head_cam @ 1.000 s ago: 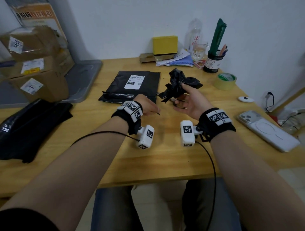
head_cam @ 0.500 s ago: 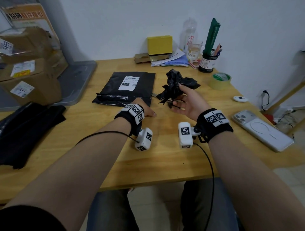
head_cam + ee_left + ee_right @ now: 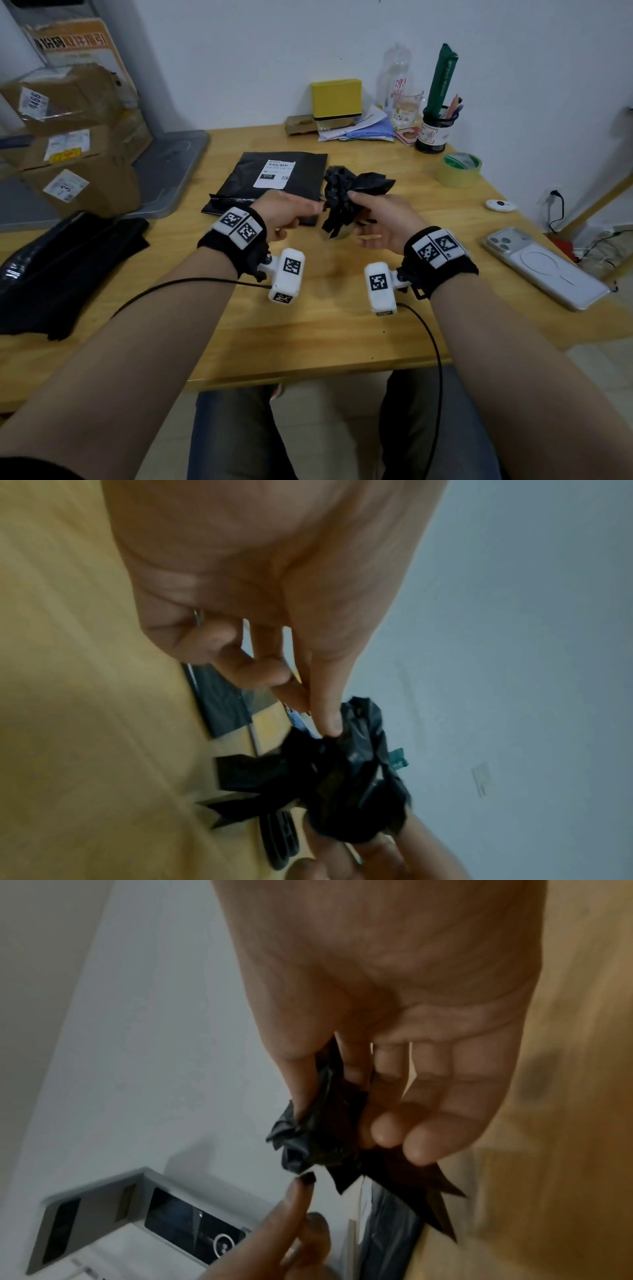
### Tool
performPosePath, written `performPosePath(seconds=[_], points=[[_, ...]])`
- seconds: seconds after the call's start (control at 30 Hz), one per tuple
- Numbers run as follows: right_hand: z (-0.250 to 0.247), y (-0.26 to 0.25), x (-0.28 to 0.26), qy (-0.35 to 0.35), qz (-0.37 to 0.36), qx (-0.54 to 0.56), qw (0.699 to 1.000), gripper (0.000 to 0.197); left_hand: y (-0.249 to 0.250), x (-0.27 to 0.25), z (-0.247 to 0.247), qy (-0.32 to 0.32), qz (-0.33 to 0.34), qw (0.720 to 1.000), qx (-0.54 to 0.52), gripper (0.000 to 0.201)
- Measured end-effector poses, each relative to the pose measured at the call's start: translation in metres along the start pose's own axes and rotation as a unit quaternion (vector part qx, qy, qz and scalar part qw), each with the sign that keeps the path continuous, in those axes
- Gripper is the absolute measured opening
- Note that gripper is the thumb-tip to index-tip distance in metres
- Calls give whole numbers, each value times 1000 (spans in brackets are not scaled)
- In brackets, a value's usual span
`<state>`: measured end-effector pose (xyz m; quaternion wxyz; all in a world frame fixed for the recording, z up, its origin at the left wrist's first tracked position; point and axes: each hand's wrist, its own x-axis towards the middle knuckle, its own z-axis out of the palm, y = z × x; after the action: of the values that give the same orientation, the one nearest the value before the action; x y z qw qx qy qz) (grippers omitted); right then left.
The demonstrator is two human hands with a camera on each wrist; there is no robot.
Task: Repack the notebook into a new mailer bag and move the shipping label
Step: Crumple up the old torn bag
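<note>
A flat black mailer bag [image 3: 239, 176] lies on the wooden table [image 3: 325, 329], with a white shipping label [image 3: 278, 169] stuck on its top. Just right of it, above the table, my right hand [image 3: 352, 202] [image 3: 335, 1110] grips a crumpled wad of torn black bag plastic [image 3: 342, 185] [image 3: 308, 1139] between thumb and fingers. My left hand [image 3: 317, 207] [image 3: 325, 721] reaches in from the left and pinches an edge of the same wad [image 3: 356, 777] with thumb and forefinger. No notebook shows in any view.
A pile of black bags [image 3: 51, 267] lies at the left edge, with cardboard boxes [image 3: 68, 137] and a grey tray [image 3: 164, 164] behind it. To the right are a phone [image 3: 544, 267], a tape roll [image 3: 459, 169], a pen cup [image 3: 433, 133] and a yellow box [image 3: 337, 97].
My left hand lifted off the table and moved right to the black wad, pinching its edge. The right hand kept hold of the wad.
</note>
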<state>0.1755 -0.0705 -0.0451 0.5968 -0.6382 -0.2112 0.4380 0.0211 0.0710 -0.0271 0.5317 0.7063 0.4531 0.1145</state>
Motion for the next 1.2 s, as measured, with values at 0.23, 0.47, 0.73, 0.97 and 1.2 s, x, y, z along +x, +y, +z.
performPosePath(seconds=[0.23, 0.47, 0.73, 0.97, 1.2], points=[[27, -1, -13, -105, 50, 28, 993, 27, 8, -13, 5, 38, 92, 995, 24, 16], [30, -1, -16, -29, 54, 88, 994, 18, 10, -33, 7, -16, 145, 989, 14, 13], [23, 2, -21, 53, 22, 97, 994, 12, -8, -44, -26, 1, 74, 997, 37, 12], [21, 9, -43, 27, 8, 82, 996, 16, -55, -64, -32, 16, 0, 972, 234, 20], [15, 16, -74, 26, -35, 54, 998, 21, -65, -66, -10, 80, -39, 965, 248, 49]])
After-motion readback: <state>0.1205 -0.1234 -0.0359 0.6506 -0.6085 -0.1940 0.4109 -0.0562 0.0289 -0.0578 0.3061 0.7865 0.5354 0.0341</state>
